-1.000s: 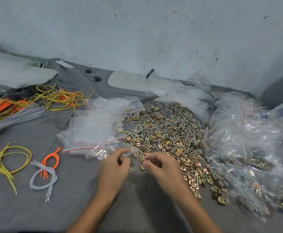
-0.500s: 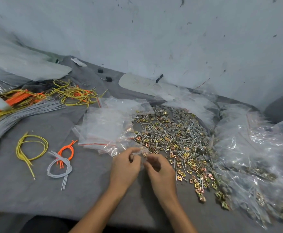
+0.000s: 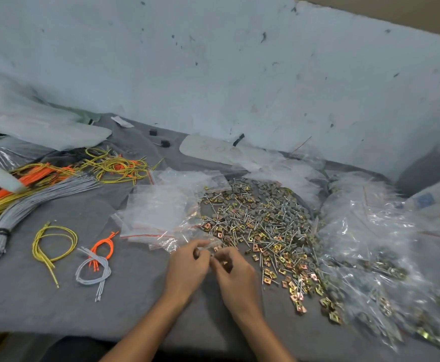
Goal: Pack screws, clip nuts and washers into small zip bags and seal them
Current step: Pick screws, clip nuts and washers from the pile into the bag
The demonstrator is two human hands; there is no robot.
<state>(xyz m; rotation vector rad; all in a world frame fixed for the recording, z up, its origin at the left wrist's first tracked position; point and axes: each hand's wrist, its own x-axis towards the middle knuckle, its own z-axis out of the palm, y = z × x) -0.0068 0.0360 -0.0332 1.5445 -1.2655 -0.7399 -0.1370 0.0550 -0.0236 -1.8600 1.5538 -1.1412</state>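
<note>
A yellow wire loop [image 3: 54,241] lies left on the grey cloth [image 3: 135,296]. Just right of the empty zip bags [image 3: 158,212], the left hand [image 3: 187,267] pinches a small zip bag [image 3: 209,246] by its top. The right hand [image 3: 235,276], fingers curled, pinches the same edge. Loose screws, clip nuts and washers [image 3: 260,226] spread out to the right.

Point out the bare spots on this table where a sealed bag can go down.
Widest bare cloth: near edge, between the yellow wire loop and left hand. Smaller patch between the grey wire bundle and empty zip bags. Crowded: hardware pile and filled bags at right.
</note>
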